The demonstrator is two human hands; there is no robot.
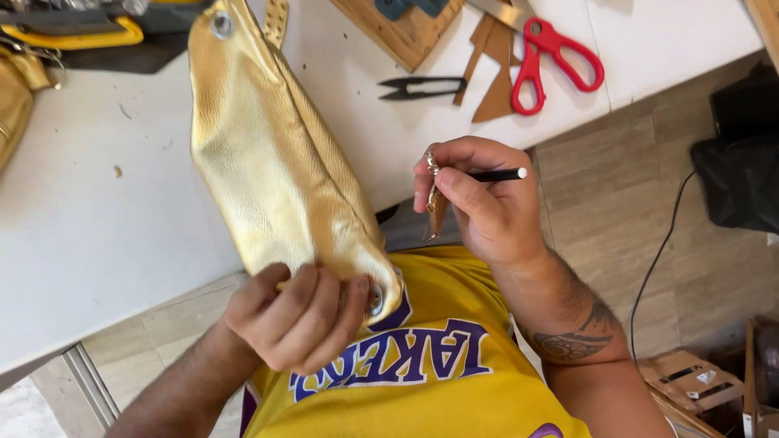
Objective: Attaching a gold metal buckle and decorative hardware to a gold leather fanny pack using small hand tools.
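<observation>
Head view, looking down over the chest. We saw the left hand (296, 318) with its grip clenched on the near end of a gold leather pouch (272, 162), fingers curled over the edge right beside a metal eyelet (374, 299). The pouch ran long and slanted from that hand up and away, its near end off the edge and against the yellow shirt (422, 365), its far end lying over the white surface (89, 203). A second eyelet (221, 23) showed at the far end.

The right hand (483, 199) was raised just right of the pouch, not touching it. Its grip was closed around a thin black tool (497, 174) with a pale tip pointing right, and the same fingers pinched a small metal clasp (432, 174) with a brown leather tab (436, 217) hanging down from it. We could not tell how clasp and tab were joined.

On the surface beyond the right hand we noted black thread snips (422, 88), red-handled scissors (556, 61), and brown leather offcuts (495, 73) partly under the scissors. A wooden board (398, 28) lay at the top edge, cut off by the frame. At far left a second gold piece (16, 97) sat at the edge of the frame, and a yellow-and-black tool (77, 32) lay above it.

To the right, a tiled floor (617, 186), with a black cable (661, 259) trailing across it.
</observation>
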